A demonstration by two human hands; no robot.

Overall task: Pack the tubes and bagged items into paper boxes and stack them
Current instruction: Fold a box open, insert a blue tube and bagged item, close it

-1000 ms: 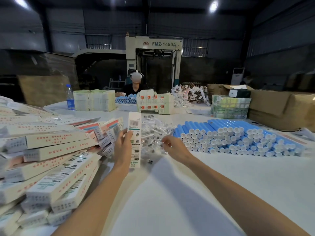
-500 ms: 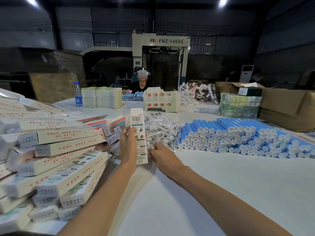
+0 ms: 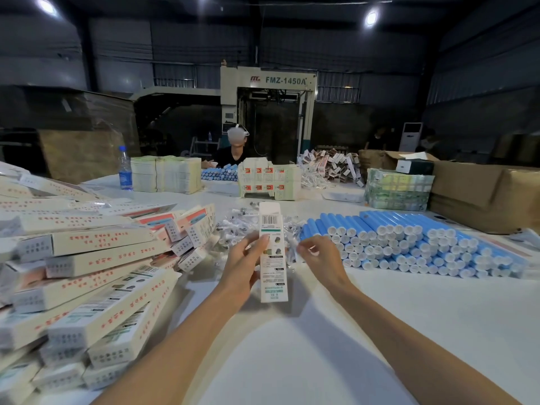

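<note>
My left hand (image 3: 238,268) grips a tall white paper box (image 3: 273,260) and holds it upright above the white table (image 3: 409,317), barcode facing me. Just to the right of the box, my right hand (image 3: 320,257) has its fingers curled and pinches a small clear bagged item (image 3: 293,246). A heap of the same clear bagged items (image 3: 235,228) lies behind the box. Blue tubes with white caps (image 3: 409,241) are stacked in rows to the right. A large pile of paper boxes (image 3: 87,273) fills the left side.
Across the table a person (image 3: 233,153) works among more tubes and printed box stacks (image 3: 268,178). A water bottle (image 3: 125,171) and stacks of flat cartons (image 3: 166,173) stand far left. A wrapped bundle (image 3: 397,188) and brown cardboard cartons (image 3: 482,194) line the right.
My right hand has come up off the heap of bagged items with one pinched in its fingers. The box stays upright in my left hand.
</note>
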